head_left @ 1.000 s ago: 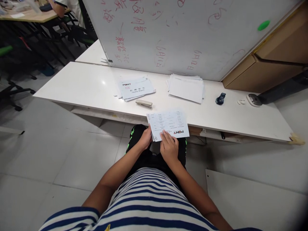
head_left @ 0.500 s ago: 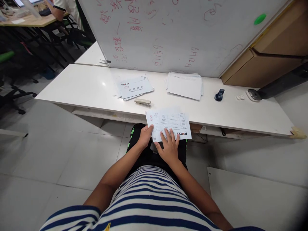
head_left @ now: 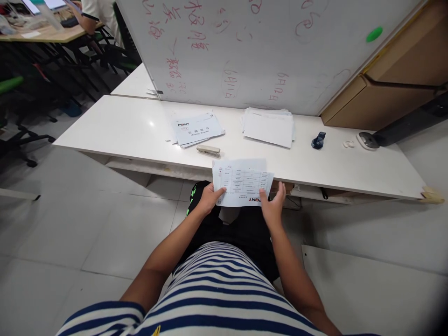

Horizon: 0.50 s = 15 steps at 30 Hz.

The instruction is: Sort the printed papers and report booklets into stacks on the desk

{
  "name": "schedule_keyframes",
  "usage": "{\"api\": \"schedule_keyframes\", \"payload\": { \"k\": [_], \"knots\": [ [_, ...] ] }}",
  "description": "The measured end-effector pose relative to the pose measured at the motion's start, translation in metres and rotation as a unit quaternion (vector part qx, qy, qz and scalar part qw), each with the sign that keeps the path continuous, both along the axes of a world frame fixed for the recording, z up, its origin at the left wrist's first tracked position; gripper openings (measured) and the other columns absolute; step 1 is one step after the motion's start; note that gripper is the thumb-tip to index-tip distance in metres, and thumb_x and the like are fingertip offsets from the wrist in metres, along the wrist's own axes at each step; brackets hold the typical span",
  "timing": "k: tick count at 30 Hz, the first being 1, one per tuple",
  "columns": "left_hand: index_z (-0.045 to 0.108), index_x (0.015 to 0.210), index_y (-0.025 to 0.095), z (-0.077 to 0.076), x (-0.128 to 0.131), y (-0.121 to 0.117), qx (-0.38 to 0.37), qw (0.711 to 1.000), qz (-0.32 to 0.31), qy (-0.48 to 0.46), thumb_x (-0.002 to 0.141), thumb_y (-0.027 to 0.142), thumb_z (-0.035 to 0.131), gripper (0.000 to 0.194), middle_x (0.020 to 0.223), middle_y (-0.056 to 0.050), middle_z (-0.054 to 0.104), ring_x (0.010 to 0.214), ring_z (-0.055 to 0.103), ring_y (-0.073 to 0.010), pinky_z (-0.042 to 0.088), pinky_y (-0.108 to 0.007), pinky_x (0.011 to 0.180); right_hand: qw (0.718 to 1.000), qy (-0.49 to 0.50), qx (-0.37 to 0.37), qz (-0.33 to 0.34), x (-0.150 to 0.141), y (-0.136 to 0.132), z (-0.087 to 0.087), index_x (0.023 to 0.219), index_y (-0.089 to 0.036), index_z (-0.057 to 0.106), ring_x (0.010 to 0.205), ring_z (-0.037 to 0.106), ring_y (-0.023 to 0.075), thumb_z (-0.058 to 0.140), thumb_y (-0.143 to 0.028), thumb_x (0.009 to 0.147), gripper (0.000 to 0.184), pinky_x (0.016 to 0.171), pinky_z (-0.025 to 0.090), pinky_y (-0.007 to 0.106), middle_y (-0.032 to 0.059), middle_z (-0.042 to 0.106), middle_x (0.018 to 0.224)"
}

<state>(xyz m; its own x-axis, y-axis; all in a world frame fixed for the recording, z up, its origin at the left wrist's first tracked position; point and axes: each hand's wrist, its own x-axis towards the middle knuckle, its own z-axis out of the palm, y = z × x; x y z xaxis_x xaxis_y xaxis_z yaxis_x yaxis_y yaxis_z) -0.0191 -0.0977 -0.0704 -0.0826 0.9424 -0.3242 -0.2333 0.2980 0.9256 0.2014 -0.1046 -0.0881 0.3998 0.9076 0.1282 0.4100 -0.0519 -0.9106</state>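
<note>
Printed paper sheets [head_left: 243, 179], with a table of text and a PONY logo turned upside down, are held over my lap at the desk's front edge. My left hand [head_left: 210, 198] grips their left side, thumb on top and fingers underneath. At the right side my right hand [head_left: 273, 205] has its thumb on the sheets; its index finger sticks out past the edge and the other fingers are partly hidden. Just beyond the sheets lies a beige stapler [head_left: 208, 150]. Behind it is a stack of printed reports [head_left: 199, 129], and to the right a stack of blank-looking sheets [head_left: 268, 128].
The white desk [head_left: 122, 126] runs across in front of me, with a whiteboard [head_left: 259, 51] standing along its back. To the right are a dark blue object [head_left: 318, 140], a small white item [head_left: 348, 144], a computer mouse [head_left: 367, 140] and cardboard boxes [head_left: 378, 102]. A person's arm [head_left: 86, 21] shows far left.
My right hand has gone from lying flat on the sheets to their right edge, thumb on top. My left hand keeps hold of the left side throughout.
</note>
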Motion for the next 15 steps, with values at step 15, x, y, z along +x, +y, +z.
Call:
{"api": "schedule_keyframes", "payload": {
  "k": [15],
  "knots": [
    [0.071, 0.101, 0.014, -0.003, -0.016, 0.005, 0.020, 0.992, -0.124, 0.016, 0.066, 0.030, 0.077, 0.039, 0.113, -0.013, 0.070, 0.103, 0.065, -0.0287, 0.048, -0.043, 0.095, 0.916, 0.384, -0.052, 0.107, 0.014, 0.020, 0.020, 0.095, -0.020, 0.072, 0.087, 0.071, 0.0257, 0.084, -0.038, 0.061, 0.040, 0.086, 0.056, 0.048, 0.0061, 0.075, 0.096]
  ]
}}
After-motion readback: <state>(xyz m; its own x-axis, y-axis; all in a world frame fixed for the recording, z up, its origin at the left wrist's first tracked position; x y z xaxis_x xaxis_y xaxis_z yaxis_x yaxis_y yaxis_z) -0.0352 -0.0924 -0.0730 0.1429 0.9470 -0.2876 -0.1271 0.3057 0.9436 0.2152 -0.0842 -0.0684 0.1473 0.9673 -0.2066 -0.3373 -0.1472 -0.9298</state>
